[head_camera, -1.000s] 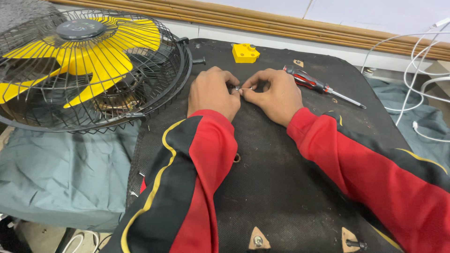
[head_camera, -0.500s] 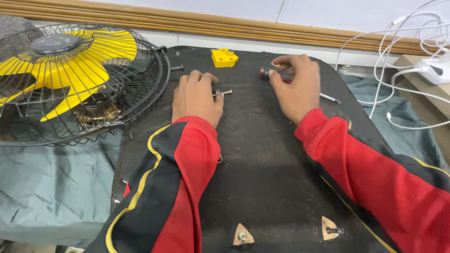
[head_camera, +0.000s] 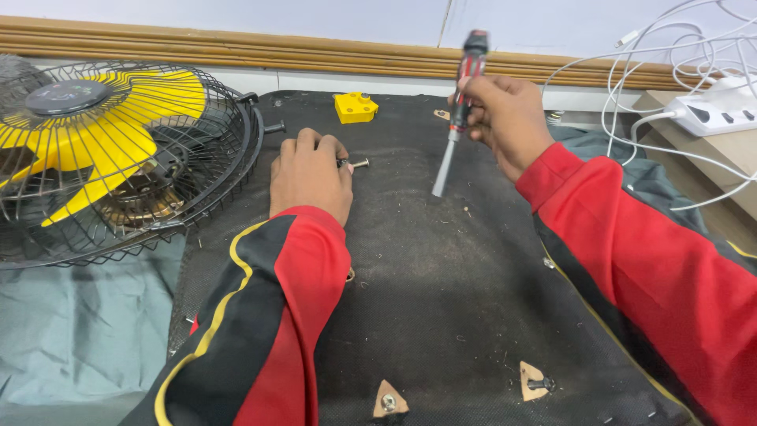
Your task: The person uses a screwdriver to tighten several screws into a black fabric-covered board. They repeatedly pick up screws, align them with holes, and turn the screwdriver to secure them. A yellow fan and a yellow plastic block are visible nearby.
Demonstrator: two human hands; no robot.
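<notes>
The left hand (head_camera: 309,175) lay palm down and low, knuckles up, its fingers curled inward with the fingertips pinched together at the right side of the hand. Its forearm, in a red and black sleeve with a yellow stripe, ran straight back toward the body. The right hand (head_camera: 505,118) was raised higher and well apart from the left, fingers wrapped in a closed fist, wrist bent slightly, its red-sleeved forearm slanting down to the lower right.

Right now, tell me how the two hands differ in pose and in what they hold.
The left hand rests low on the black mat, pinching a small bolt. The right hand is raised above the mat, gripping a red-and-black screwdriver with its tip pointing down. Both wear red sleeves.
</notes>
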